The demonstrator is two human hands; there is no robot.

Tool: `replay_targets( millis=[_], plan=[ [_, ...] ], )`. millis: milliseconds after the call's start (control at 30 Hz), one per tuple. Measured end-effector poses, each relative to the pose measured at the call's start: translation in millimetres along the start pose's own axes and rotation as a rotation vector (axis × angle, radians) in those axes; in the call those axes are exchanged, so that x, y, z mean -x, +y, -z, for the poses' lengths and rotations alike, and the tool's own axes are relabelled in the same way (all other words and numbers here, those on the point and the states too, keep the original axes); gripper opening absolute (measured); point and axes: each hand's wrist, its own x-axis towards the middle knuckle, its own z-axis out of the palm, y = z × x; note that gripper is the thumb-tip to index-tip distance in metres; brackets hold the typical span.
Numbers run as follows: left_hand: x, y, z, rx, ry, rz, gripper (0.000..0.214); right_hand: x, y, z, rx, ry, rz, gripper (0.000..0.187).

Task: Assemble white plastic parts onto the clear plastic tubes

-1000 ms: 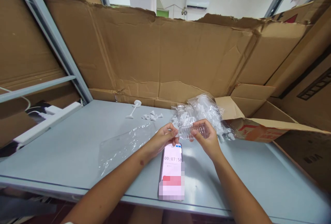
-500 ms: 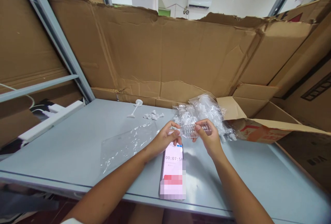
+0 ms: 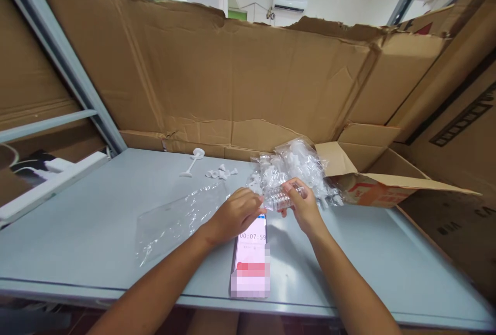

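A small clear plastic bottle (image 3: 276,198) with ribbed sides lies sideways in the air above the table. My right hand (image 3: 304,205) grips it by the end on the right, thumb on top. At the other end, my left hand (image 3: 241,213) is closed round the neck, with the back of the hand turned up. Those fingers hide the neck, so I cannot tell whether a cap is there. Just below the hands lies a phone (image 3: 251,252) showing a running stopwatch. Behind the bottle are clear bags (image 3: 296,162) of white plastic parts.
Several small white nozzle-like pieces (image 3: 221,172) and a white stemmed part with a disc (image 3: 197,154) lie at the back. An empty clear bag (image 3: 174,221) is spread at left. An open carton (image 3: 372,190) stands right; a power strip (image 3: 54,185) runs along the left edge.
My left hand has rolled over at the bottle's neck, from a pinch with visible fingertips to knuckles up. The stopwatch went from 7:58 to 7:59. The whole view has shifted slightly.
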Motion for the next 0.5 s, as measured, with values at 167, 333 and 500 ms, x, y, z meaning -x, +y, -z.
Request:
replay_targets(
  millis=[167,333,500],
  plan=[
    [-3.7,3.0,-6.0,0.463,0.015,0.379,0.025,2.1,-2.6,1.4,0.072,0.044,0.093,0.02],
    [-8.1,4.5,-11.9,0.921,-0.105,0.541,0.026,6.5,-3.5,3.5,0.159,0.058,0.163,0.021],
    [-2.7,7.8,-17.5,0.72,0.004,0.419,0.027,7.5,-3.9,4.2,0.118,0.066,0.159,0.02]
  ],
)
